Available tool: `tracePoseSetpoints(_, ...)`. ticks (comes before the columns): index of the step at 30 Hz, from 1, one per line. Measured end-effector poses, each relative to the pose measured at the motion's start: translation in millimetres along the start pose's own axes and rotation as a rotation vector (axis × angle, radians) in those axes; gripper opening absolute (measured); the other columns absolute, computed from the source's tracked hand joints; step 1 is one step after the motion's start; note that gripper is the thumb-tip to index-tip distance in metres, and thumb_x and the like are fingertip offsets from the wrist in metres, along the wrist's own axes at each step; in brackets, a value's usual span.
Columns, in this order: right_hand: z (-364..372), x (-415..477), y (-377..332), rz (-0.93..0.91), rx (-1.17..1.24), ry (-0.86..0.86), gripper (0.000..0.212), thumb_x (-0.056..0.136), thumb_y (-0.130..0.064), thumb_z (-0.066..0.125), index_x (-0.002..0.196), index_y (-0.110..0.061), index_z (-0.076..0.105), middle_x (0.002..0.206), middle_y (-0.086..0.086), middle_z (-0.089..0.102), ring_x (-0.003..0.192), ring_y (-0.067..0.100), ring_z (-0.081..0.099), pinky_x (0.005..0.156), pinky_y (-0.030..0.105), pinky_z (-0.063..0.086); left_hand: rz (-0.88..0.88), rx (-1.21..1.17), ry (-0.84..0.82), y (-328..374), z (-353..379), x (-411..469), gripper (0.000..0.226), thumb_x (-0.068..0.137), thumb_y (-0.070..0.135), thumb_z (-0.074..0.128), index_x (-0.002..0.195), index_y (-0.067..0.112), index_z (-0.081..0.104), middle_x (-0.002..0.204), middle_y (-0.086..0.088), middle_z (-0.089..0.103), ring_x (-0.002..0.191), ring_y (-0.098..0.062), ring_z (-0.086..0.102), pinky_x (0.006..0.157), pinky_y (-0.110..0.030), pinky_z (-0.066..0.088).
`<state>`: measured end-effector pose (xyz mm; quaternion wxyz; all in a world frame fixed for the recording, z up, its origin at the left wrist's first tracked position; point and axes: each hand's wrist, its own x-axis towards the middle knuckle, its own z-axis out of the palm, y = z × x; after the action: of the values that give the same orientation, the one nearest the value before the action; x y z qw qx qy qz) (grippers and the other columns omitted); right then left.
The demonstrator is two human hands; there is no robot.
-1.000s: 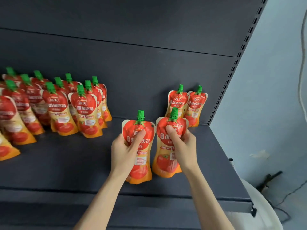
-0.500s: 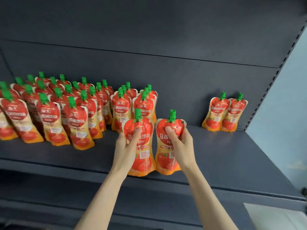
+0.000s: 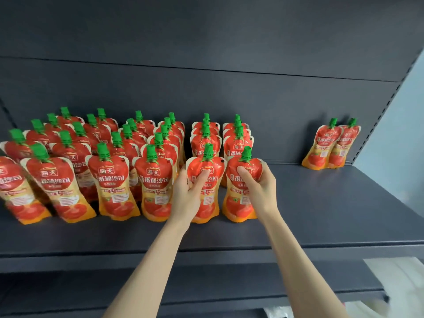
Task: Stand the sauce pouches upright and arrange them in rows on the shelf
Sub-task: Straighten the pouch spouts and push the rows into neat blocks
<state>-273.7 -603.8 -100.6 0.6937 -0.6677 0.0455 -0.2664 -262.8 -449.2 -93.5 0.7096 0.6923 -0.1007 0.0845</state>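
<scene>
Red and orange sauce pouches with green caps stand upright in several rows on a dark grey shelf [image 3: 321, 216]. My left hand [image 3: 188, 191] grips one pouch [image 3: 207, 166] at the front of a row, its base on the shelf. My right hand [image 3: 259, 184] grips a second pouch [image 3: 238, 200] just to its right, also upright on the shelf. Behind them stand more pouches [image 3: 237, 145] in the same two rows. The front pouch of the neighbouring row [image 3: 156, 184] stands close to my left hand.
Two separate pouches [image 3: 330, 145] stand against the back panel at the far right, near the perforated upright [image 3: 376, 125]. Bare shelf surface lies between them and my right hand. A lower shelf edge [image 3: 206, 294] and something white [image 3: 399, 278] show at the bottom right.
Both hands carried their pouches leftward along the shelf, away from the two pouches at the right, and now hold them at the front of the rows on the left.
</scene>
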Motion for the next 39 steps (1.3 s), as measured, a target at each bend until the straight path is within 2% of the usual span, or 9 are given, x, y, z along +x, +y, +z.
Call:
tracePoseSetpoints(3,5,14,2,0.003,-0.037,0.013,0.015,0.084,-0.019,0.068,0.096,-0.014,0.06,0.092,0.0,0.069,0.082,0.01,0.069,0.067,0.021,0.054,0.018,0.029,-0.002,-1,3,13,0.022,0.092,0.021,0.056,0.113,0.017,0.054,0.093,0.024,0.054,0.08,0.026,0.052,0.065,0.005,0.039)
tracePoseSetpoints(5,6,24,4,-0.002,-0.05,0.013,0.013,0.084,-0.021,0.068,0.094,-0.018,0.06,0.093,0.001,0.07,0.085,0.013,0.069,0.07,0.025,0.056,0.016,0.045,-0.001,-4,5,23,0.032,0.092,0.025,0.056,0.122,0.014,0.054,0.096,0.018,0.057,0.08,0.017,0.054,0.065,0.005,0.039)
tracePoseSetpoints(12,1,39,17,0.038,-0.034,-0.084,0.026,0.086,-0.018,0.066,0.11,-0.011,0.058,0.104,0.005,0.07,0.092,0.015,0.069,0.077,0.029,0.056,-0.05,-0.024,-0.032,-25,11,38,0.041,0.089,0.03,0.06,0.126,0.016,0.051,0.103,0.018,0.06,0.1,0.002,0.059,0.071,-0.003,0.047)
tracePoseSetpoints(16,-11,29,38,0.056,-0.088,-0.186,0.044,0.08,-0.008,0.072,0.119,-0.011,0.053,0.109,0.003,0.067,0.096,0.01,0.067,0.08,0.023,0.055,-0.05,0.046,-0.032,-42,12,25,0.051,0.08,0.021,0.072,0.123,0.022,0.044,0.106,0.017,0.056,0.097,0.003,0.056,0.072,-0.004,0.046)
tracePoseSetpoints(21,-21,15,62,0.075,-0.184,-0.146,0.046,0.076,-0.009,0.075,0.113,-0.011,0.048,0.104,-0.002,0.064,0.092,0.009,0.064,0.072,0.016,0.054,-0.013,0.206,0.167,-64,16,7,0.046,0.077,0.02,0.075,0.11,0.024,0.042,0.104,0.01,0.054,0.094,-0.003,0.051,0.071,-0.006,0.038)
tracePoseSetpoints(25,-21,13,66,0.017,-0.256,-0.092,0.045,0.078,-0.012,0.074,0.113,-0.015,0.046,0.099,-0.013,0.061,0.089,0.001,0.061,0.068,0.008,0.05,0.027,0.247,0.18,-70,18,8,0.036,0.079,0.02,0.073,0.104,0.021,0.047,0.1,0.009,0.058,0.09,-0.005,0.054,0.066,-0.003,0.04)
tracePoseSetpoints(29,-17,19,67,0.006,-0.286,-0.073,0.044,0.078,-0.015,0.074,0.113,-0.014,0.048,0.1,-0.011,0.062,0.09,0.0,0.061,0.07,0.007,0.05,0.053,0.29,0.182,-73,18,19,0.036,0.081,0.019,0.071,0.109,0.015,0.05,0.101,0.009,0.057,0.091,-0.004,0.053,0.065,0.0,0.04)
tracePoseSetpoints(35,-15,19,71,0.014,-0.322,-0.056,0.043,0.08,-0.018,0.073,0.115,-0.014,0.048,0.1,-0.011,0.061,0.088,-0.004,0.059,0.07,0.003,0.047,0.055,0.342,0.189,-82,21,23,0.046,0.082,0.018,0.069,0.122,0.01,0.048,0.118,-0.002,0.058,0.107,-0.011,0.051,0.087,-0.022,0.04)
tracePoseSetpoints(39,-14,18,72,0.014,-0.358,-0.049,0.044,0.081,-0.02,0.071,0.118,-0.013,0.047,0.104,-0.008,0.06,0.087,-0.006,0.057,0.068,0.0,0.044,0.052,0.357,0.2,-87,20,25,0.048,0.083,0.019,0.069,0.125,0.009,0.047,0.123,-0.007,0.058,0.116,-0.021,0.052,0.089,-0.024,0.039)
